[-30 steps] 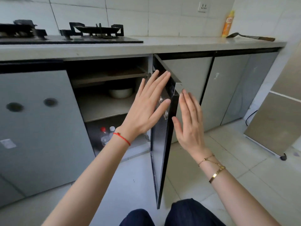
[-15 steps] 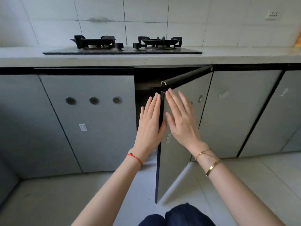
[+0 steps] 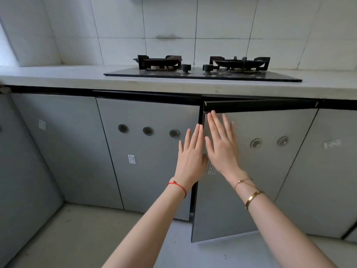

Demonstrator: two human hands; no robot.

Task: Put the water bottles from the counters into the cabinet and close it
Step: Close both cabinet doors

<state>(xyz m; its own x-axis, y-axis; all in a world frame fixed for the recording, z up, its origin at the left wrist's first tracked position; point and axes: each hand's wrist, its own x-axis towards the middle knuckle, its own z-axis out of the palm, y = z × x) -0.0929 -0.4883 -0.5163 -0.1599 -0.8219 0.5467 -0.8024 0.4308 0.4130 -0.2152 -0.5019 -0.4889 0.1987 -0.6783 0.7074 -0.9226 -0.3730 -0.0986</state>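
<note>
While both hands lie flat with fingers spread and nothing held, the cabinet door [image 3: 251, 171] stands slightly ajar, its free edge sticking out from the frame. Right hand [image 3: 222, 144] presses palm-down on the door's grey front near its top free corner, fingertips just under the black top edge. Left hand [image 3: 190, 157] sits just beside it, on the free-edge side, over the narrow dark gap; whether it touches the door edge cannot be told. One red string [image 3: 178, 186] on the left wrist, two gold bracelets [image 3: 249, 192] on the right wrist. Two round vents [image 3: 256, 143] on the ajar door beyond the right hand, three round vents [image 3: 147, 130] on the closed door beyond the left hand. Above the hands, the desk [image 3: 58, 78] carries one two-burner gas hob [image 3: 201, 71]. Water bottles not visible; cabinet interior hidden behind the door.
</note>
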